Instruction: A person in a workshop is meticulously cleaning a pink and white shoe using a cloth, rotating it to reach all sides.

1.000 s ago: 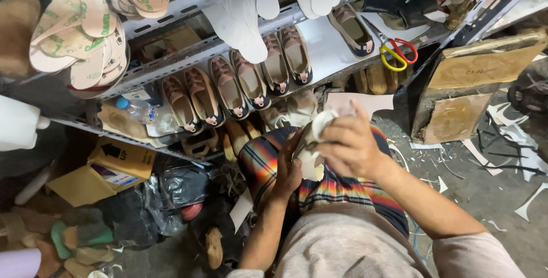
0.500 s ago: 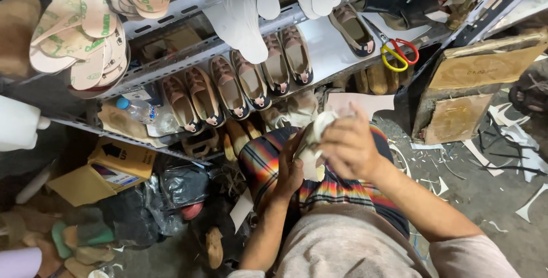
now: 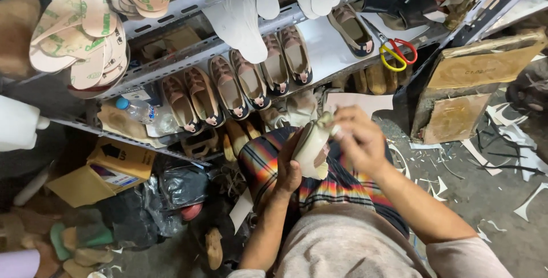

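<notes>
Over the lap, in front of the metal rack's row of finished shoes [image 3: 240, 87], the left hand [image 3: 287, 170] has its grip closed around a pale shoe last [image 3: 311, 148], toe end tilted up. The right hand [image 3: 359, 141] pinches a bit of pale material [image 3: 326, 120] at that tip. This looks like fitting material onto the last; a steady pull and firm hold seem called for.
</notes>
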